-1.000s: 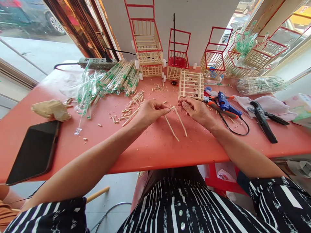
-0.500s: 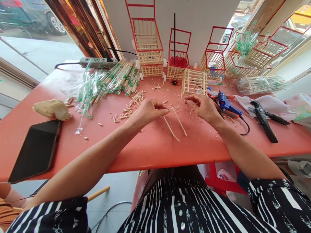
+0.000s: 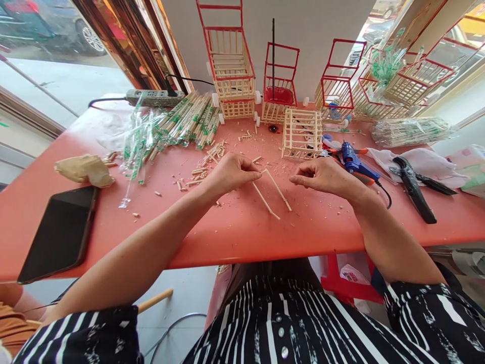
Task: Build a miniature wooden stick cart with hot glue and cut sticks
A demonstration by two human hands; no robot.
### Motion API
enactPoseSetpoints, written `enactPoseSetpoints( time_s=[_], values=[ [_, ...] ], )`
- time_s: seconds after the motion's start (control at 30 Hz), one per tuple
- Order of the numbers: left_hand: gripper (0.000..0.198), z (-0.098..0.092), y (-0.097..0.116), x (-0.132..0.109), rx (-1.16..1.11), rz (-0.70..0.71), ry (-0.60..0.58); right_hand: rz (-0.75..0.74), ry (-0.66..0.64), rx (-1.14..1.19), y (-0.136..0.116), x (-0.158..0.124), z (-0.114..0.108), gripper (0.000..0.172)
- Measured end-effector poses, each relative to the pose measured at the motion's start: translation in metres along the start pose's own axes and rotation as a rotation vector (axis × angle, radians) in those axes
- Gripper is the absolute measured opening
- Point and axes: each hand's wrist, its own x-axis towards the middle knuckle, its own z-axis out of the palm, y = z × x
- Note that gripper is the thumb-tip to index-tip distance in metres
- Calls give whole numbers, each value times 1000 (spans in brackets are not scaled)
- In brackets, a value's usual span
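My left hand (image 3: 235, 172) pinches the upper end of a thin wooden stick frame (image 3: 277, 189) between thumb and fingertips. The frame's two long legs slant down toward the table's front edge, and one ends in a short bent piece. My right hand (image 3: 316, 174) hovers to the right of the frame, its fingers loosely curled and the thumb a little apart, with nothing visible in it. Just behind that hand stands a small stick basket (image 3: 302, 129) of bare wood. Short cut stick pieces (image 3: 199, 174) lie scattered beyond my left hand.
Red-edged stick carts (image 3: 233, 65) line the wall. Wrapped chopsticks (image 3: 189, 119) lie back left, with a power strip (image 3: 149, 97) behind. A phone (image 3: 58, 232) rests at left. On the right are a blue glue gun (image 3: 352, 159) and black-handled cutters (image 3: 415, 189). Another person's arm (image 3: 13, 296) shows lower left.
My right hand has drawn back from the stick basket toward me, its fingers curling more. The basket has turned slightly and now sits squarer. My left hand holds the frame almost still.
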Motion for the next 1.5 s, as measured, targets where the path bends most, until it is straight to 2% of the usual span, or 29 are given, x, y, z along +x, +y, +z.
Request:
enactPoseSetpoints(
  time_s=[0.2, 0.5, 0.7, 0.97, 1.1, 1.3, 1.43, 1.5],
  values=[
    [22, -2, -8, 4, 123, 147, 6, -53, 2, -42, -5, 0, 3, 35],
    [27, -6, -11, 3, 327, 207, -28, -50, 9, -18, -10, -2, 3, 28],
    [30, -8, -3, 0, 420, 211, -75, -46, -2, -31, -11, -3, 2, 28],
    [42, -19, 6, -4, 582, 144, -152, -24, 3, -39, -13, -6, -5, 34],
    [28, -22, 3, -5, 518, 152, -120, -12, 8, -42, -16, -7, -9, 34],
    [11, -11, -2, -4, 484, 297, -19, -5, -9, -34, -23, -11, -18, 31],
    [15, 0, -9, 1, 444, 538, 57, -27, -42, -57, -28, -17, -23, 32],
    [18, 5, -13, 5, 440, 682, 51, -30, -53, -87, -29, -20, -24, 33]
  ],
)
